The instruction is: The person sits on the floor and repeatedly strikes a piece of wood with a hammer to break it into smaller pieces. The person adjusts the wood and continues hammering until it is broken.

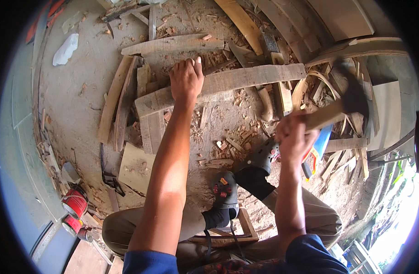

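Observation:
My left hand (187, 78) is closed over a long, slightly curved wooden board (250, 78), fingers curled round its far edge. The board lies crosswise in front of me, resting on other pieces of wood. Off to the right, my right hand (295, 137) grips the wooden handle of a hatchet (355, 98). Its broad dark head is raised beyond the board's right end, apart from the wood and smeared by motion. My feet, in dark clogs (225, 189), are on the ground between my forearms.
Wood chips and offcuts litter the dirt floor. Another curved board (173, 44) lies farther away, with upright slats (115, 96) at left. A saw (315, 150) with a blue blade is by my right wrist. Red cans (74, 202) stand at lower left; wood panels (342, 18) lean at upper right.

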Tool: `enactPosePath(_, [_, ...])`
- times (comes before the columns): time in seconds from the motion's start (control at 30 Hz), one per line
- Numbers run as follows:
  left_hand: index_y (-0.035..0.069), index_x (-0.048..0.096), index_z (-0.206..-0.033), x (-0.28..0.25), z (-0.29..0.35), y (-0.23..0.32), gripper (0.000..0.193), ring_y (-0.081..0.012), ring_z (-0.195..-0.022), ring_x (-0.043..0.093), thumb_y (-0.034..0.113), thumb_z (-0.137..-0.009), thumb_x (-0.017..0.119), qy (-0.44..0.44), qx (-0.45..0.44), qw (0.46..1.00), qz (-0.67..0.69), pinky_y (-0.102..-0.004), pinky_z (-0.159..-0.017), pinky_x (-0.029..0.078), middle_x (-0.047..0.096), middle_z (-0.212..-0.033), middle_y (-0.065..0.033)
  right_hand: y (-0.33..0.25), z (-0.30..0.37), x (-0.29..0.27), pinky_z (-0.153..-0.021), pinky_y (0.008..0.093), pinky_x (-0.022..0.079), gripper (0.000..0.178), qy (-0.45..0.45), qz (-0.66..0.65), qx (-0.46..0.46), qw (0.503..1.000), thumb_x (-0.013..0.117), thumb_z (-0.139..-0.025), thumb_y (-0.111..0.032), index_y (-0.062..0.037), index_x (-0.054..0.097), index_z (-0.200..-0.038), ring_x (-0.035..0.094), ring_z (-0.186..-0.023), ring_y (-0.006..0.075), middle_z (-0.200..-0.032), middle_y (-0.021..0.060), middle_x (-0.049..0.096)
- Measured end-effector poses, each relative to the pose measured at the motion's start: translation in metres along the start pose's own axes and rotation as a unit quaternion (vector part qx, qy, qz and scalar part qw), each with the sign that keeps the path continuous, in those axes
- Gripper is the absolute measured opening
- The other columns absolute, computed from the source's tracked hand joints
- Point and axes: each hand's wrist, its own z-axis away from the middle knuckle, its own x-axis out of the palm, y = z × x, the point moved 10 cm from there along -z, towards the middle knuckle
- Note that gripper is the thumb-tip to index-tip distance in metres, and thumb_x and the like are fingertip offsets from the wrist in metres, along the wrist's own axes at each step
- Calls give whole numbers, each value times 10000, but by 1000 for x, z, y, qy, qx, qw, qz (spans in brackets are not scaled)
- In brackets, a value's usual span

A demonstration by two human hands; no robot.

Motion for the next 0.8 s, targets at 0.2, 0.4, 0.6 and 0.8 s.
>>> enactPosePath(0.2, [70,656,-1049,-7,-7,7,434,-332,-1044,614,409,-1066,387,28,21,999,16,-480,-951,455,673,-1059,-141,65,54,38,-465,356,403,135,-13,294,-257,920,601,-882,-145,-38,613,-802,516,-525,195,-624,80,538])
enactPosePath(0.4, [72,629,-1041,-8,2,-18,485,-331,-1042,624,498,-1050,397,37,23,997,57,-514,-934,457,668,-1055,-142,153,129,19,-484,339,393,315,-98,202,183,957,670,-888,-166,0,550,-649,504,-543,83,-550,29,508])
enactPosePath(0.6, [68,557,-1303,6,28,49,803,-349,-1175,613,711,-829,646,-51,290,954,53,-563,-1034,418,651,-1236,-178,162,123,-28,-477,342,394,335,14,157,297,942,622,-905,-211,-1,543,-656,516,-486,128,-519,16,499])
enactPosePath(0.8, [33,428,-1455,56,16,41,956,-361,-1316,536,616,-770,754,-316,188,930,-2,-468,-1111,427,542,-1424,-239,162,133,-31,-525,359,431,318,52,173,312,933,623,-905,-229,21,583,-713,553,-536,151,-563,42,545])
